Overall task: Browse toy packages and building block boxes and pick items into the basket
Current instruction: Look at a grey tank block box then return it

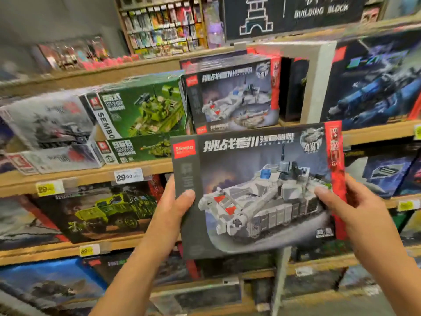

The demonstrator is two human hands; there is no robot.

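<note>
I hold the grey tank building block box (257, 190) upright between my hands, left hand (175, 201) gripping its left edge, right hand (355, 206) its right, thumbs on the front. No basket in view; I should keep both grips firm while lowering it.

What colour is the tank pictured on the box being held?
Grey and white camouflage, with red patches, on the box; head view.

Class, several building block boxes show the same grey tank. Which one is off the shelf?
The large grey-tank cardboard box held by the left hand and right hand; its twin box stands on the wooden shelf.
</note>
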